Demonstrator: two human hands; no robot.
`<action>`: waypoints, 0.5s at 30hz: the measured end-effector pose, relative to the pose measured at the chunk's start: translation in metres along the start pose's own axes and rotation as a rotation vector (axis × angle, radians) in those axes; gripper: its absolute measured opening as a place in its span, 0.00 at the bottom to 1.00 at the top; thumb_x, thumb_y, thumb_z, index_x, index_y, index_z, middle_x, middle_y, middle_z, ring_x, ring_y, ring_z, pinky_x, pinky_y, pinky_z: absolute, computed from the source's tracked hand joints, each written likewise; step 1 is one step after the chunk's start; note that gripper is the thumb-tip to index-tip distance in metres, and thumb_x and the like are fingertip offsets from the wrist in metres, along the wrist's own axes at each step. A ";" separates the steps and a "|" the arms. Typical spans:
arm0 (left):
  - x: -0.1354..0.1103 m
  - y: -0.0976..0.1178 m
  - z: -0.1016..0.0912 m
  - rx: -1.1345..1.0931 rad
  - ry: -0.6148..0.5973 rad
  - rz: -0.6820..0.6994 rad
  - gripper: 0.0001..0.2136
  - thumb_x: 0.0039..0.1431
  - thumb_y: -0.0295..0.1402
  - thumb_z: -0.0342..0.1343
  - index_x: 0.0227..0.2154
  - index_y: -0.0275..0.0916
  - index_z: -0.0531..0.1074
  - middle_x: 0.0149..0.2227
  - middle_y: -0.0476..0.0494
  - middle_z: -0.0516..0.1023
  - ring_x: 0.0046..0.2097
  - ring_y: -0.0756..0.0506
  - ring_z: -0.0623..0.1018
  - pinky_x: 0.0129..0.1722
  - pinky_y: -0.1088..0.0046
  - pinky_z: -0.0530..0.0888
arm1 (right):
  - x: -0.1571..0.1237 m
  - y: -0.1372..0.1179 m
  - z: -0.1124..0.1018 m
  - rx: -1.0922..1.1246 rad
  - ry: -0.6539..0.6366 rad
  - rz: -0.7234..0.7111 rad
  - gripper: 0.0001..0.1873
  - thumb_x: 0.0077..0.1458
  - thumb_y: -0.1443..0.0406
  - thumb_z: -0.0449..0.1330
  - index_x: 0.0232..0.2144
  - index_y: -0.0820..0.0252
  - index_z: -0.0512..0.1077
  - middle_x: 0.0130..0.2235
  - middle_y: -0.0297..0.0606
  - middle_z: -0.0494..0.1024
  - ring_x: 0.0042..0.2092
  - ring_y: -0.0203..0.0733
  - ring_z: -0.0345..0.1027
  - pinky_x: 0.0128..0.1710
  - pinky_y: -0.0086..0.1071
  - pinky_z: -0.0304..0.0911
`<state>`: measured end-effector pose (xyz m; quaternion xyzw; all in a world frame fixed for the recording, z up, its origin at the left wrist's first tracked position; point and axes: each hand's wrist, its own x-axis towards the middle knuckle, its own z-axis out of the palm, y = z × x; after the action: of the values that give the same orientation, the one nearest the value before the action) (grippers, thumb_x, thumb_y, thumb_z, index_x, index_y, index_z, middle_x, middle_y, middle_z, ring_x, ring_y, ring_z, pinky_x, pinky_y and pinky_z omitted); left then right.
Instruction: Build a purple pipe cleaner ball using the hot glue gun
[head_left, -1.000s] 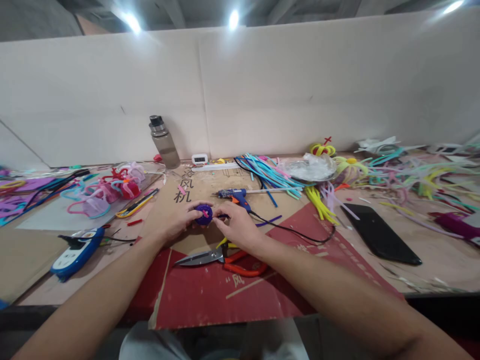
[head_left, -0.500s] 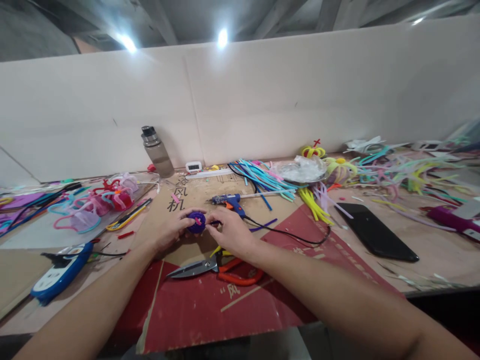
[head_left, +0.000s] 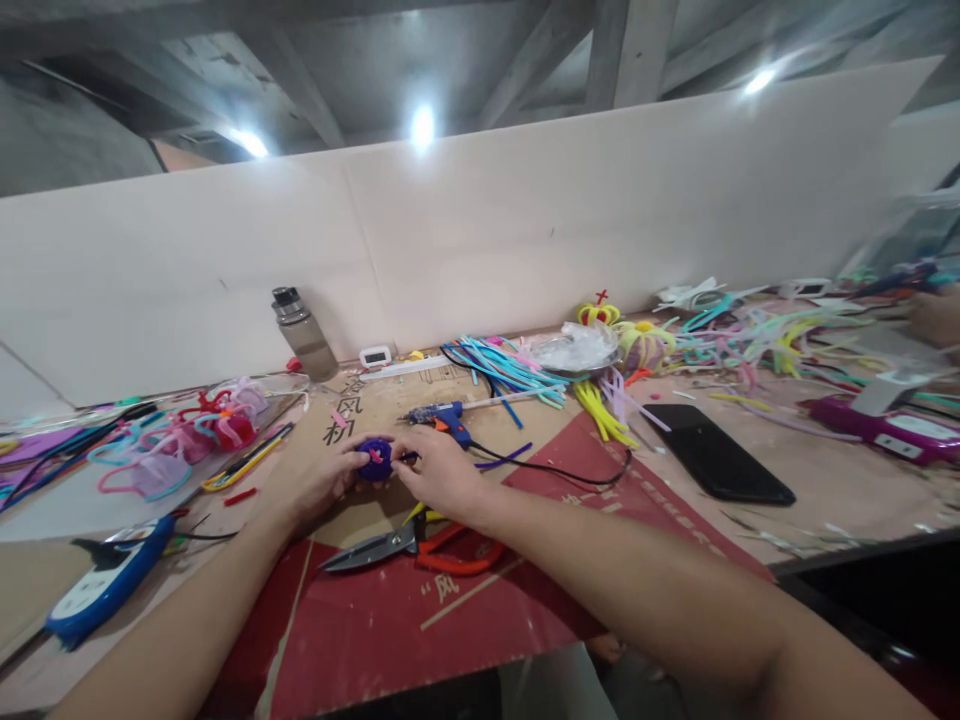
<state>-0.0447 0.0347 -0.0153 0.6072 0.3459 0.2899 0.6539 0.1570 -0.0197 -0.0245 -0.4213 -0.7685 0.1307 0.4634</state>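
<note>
My left hand (head_left: 324, 478) is closed around the left side of a small round purple piece (head_left: 382, 468), which looks wound from fuzzy pipe cleaner. A bit of pink shows on its face. At its right edge, the fingers of my right hand (head_left: 444, 472) are pinched on something small and dark; I cannot make out what. Just behind my hands lies a blue glue gun (head_left: 448, 412) with an orange trigger. Scissors (head_left: 382, 548) with red handles rest on the cardboard (head_left: 360, 640) nearer to me.
Blue pipe cleaners (head_left: 502, 368) and yellow ones (head_left: 604, 412) lie behind, a black phone (head_left: 716, 452) to the right. Leftward are small pink and lilac pieces (head_left: 191, 437) and a power strip (head_left: 112, 580). A bottle (head_left: 304, 335) stands by the wall. Another person's hand (head_left: 937, 318) shows far right.
The view has tilted up and swung a little to the right, bringing another person's hand in at the right edge. My hands stay on the purple piece in much the same pose.
</note>
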 end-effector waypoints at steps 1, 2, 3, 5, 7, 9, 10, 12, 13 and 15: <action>0.000 -0.001 -0.001 -0.007 -0.004 0.004 0.21 0.52 0.34 0.59 0.50 0.39 0.71 0.44 0.38 0.77 0.35 0.46 0.76 0.35 0.71 0.72 | 0.000 0.001 0.000 0.000 0.000 0.002 0.04 0.52 0.71 0.59 0.29 0.58 0.72 0.33 0.35 0.74 0.38 0.38 0.68 0.41 0.30 0.62; 0.000 -0.001 -0.001 -0.010 -0.008 0.009 0.20 0.53 0.34 0.58 0.50 0.38 0.71 0.44 0.37 0.77 0.35 0.46 0.76 0.35 0.71 0.72 | 0.000 0.001 0.001 -0.001 -0.001 0.004 0.04 0.52 0.70 0.59 0.29 0.58 0.72 0.33 0.35 0.74 0.37 0.38 0.68 0.41 0.30 0.62; -0.001 -0.001 -0.001 -0.009 -0.011 0.011 0.20 0.53 0.34 0.58 0.50 0.38 0.71 0.45 0.37 0.77 0.36 0.45 0.76 0.35 0.70 0.72 | 0.000 0.001 0.001 -0.001 -0.001 0.005 0.04 0.52 0.70 0.59 0.29 0.58 0.73 0.33 0.35 0.74 0.37 0.38 0.68 0.41 0.30 0.62; -0.001 -0.001 0.000 0.000 -0.008 0.013 0.19 0.53 0.34 0.57 0.50 0.37 0.71 0.44 0.36 0.77 0.36 0.45 0.77 0.34 0.70 0.72 | 0.000 0.001 0.002 0.001 -0.005 0.008 0.04 0.52 0.70 0.59 0.29 0.58 0.73 0.34 0.35 0.75 0.38 0.38 0.68 0.41 0.30 0.62; -0.002 0.000 0.001 0.012 0.010 0.018 0.20 0.52 0.34 0.58 0.50 0.38 0.71 0.44 0.37 0.77 0.36 0.45 0.77 0.34 0.71 0.72 | 0.000 -0.001 0.002 0.005 -0.010 0.010 0.04 0.51 0.71 0.59 0.28 0.58 0.73 0.34 0.35 0.75 0.38 0.38 0.68 0.41 0.30 0.61; -0.002 0.000 0.002 0.023 0.028 0.031 0.20 0.52 0.33 0.58 0.49 0.38 0.72 0.45 0.37 0.77 0.37 0.44 0.77 0.34 0.71 0.72 | 0.000 -0.002 0.001 0.010 -0.009 0.009 0.04 0.51 0.71 0.59 0.28 0.58 0.73 0.34 0.35 0.75 0.39 0.38 0.68 0.42 0.30 0.61; -0.002 -0.001 0.002 0.027 0.031 0.040 0.20 0.51 0.33 0.58 0.49 0.38 0.72 0.45 0.37 0.77 0.37 0.44 0.77 0.35 0.70 0.72 | 0.000 -0.003 0.001 0.013 -0.009 0.007 0.04 0.51 0.71 0.59 0.27 0.58 0.72 0.34 0.35 0.75 0.40 0.38 0.68 0.42 0.30 0.61; -0.002 -0.001 0.002 0.033 0.032 0.051 0.20 0.51 0.33 0.58 0.49 0.38 0.72 0.44 0.37 0.77 0.38 0.44 0.77 0.36 0.70 0.72 | 0.001 -0.004 0.001 0.013 -0.006 0.007 0.04 0.51 0.71 0.59 0.27 0.58 0.72 0.34 0.36 0.75 0.40 0.38 0.69 0.42 0.30 0.61; -0.002 -0.001 0.002 0.036 0.032 0.056 0.20 0.51 0.33 0.58 0.49 0.38 0.73 0.44 0.37 0.77 0.37 0.44 0.77 0.36 0.70 0.72 | 0.001 -0.004 0.001 0.010 -0.008 0.009 0.04 0.51 0.71 0.59 0.27 0.58 0.72 0.34 0.36 0.75 0.40 0.38 0.69 0.42 0.30 0.61; -0.002 0.000 0.002 0.037 0.037 0.065 0.20 0.51 0.33 0.58 0.49 0.39 0.73 0.41 0.38 0.78 0.35 0.45 0.76 0.35 0.70 0.72 | 0.002 -0.003 0.001 0.003 -0.010 0.006 0.04 0.51 0.71 0.59 0.27 0.58 0.72 0.34 0.36 0.75 0.39 0.38 0.69 0.41 0.30 0.61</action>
<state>-0.0444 0.0318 -0.0151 0.6244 0.3434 0.3159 0.6264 0.1541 -0.0204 -0.0220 -0.4225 -0.7693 0.1353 0.4597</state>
